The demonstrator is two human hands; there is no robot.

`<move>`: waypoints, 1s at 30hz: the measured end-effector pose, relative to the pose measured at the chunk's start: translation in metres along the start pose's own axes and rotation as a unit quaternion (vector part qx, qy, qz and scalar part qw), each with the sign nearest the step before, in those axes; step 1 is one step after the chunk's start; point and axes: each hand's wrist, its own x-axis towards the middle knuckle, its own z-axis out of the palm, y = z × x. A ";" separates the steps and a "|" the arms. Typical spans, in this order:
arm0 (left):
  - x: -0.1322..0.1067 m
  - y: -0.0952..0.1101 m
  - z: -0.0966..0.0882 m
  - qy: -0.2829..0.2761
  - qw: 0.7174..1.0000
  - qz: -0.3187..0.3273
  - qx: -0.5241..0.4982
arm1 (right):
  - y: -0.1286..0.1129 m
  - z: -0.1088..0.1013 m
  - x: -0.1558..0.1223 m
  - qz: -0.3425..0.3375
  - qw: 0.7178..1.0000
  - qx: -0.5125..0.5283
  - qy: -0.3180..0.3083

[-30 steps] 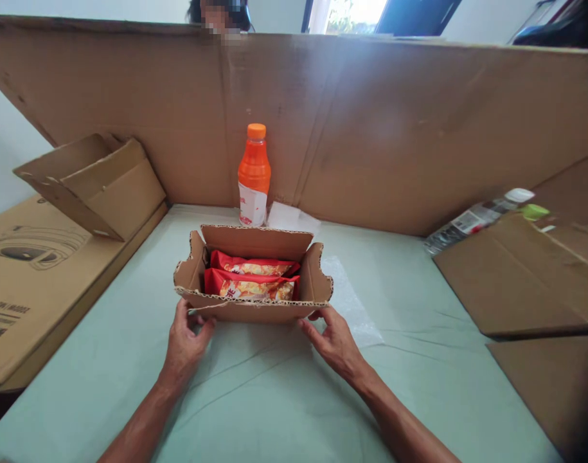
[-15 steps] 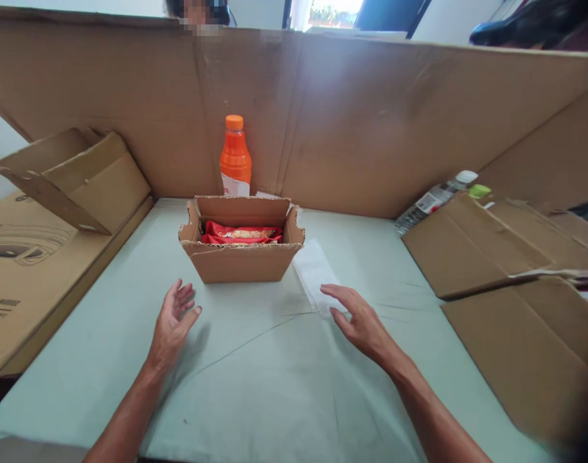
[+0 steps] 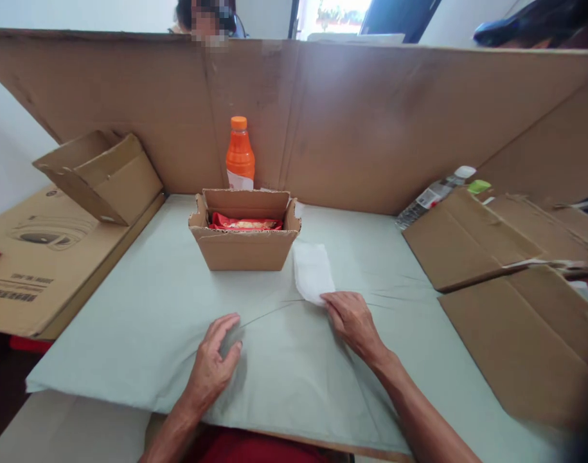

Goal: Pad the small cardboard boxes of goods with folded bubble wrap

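Observation:
A small open cardboard box [image 3: 244,247] stands on the pale green table [image 3: 144,321], with red snack packets [image 3: 244,224] inside it. Behind the box rises an orange bottle [image 3: 240,154]. My left hand [image 3: 215,366] lies flat on the table with fingers stretched out, holding nothing. My right hand [image 3: 351,318] rests on the near corner of a white plastic sheet [image 3: 311,270] that lies just right of the box; its fingers are curled down onto the sheet's edge.
A tall cardboard wall [image 3: 371,122] closes the back. A tilted empty carton [image 3: 101,180] and a flat printed carton [image 3: 43,257] lie at the left. Flattened cardboard [image 3: 506,257] and a clear bottle [image 3: 436,193] are at the right. A person sits behind the wall.
Both hands let go of the box, which now stands farther from me. My left hand settled flat on the table; my right hand moved onto the white sheet's corner.

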 end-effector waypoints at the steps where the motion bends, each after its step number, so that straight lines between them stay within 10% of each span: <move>1: -0.003 0.004 0.002 -0.018 0.999 0.031 0.008 | -0.009 -0.007 -0.004 -0.001 1.000 0.025 -0.013; 6: -0.011 0.027 0.022 -0.118 0.982 0.147 -0.002 | -0.061 -0.031 -0.020 0.022 0.970 0.192 -0.147; 10: -0.009 0.040 0.045 -0.181 0.978 0.095 -0.035 | -0.080 -0.025 -0.023 0.072 0.925 0.299 -0.223; 18: 0.011 0.042 0.062 -0.178 0.983 -0.038 0.027 | -0.087 -0.032 -0.056 0.076 0.981 0.164 0.070; 27: 0.022 0.046 0.066 -0.179 0.980 -0.041 0.076 | -0.103 -0.009 -0.063 -0.020 0.997 0.052 -0.044; 30: 0.013 0.046 0.058 -0.111 0.990 0.064 0.053 | -0.094 -0.002 -0.057 -0.010 0.995 0.096 -0.039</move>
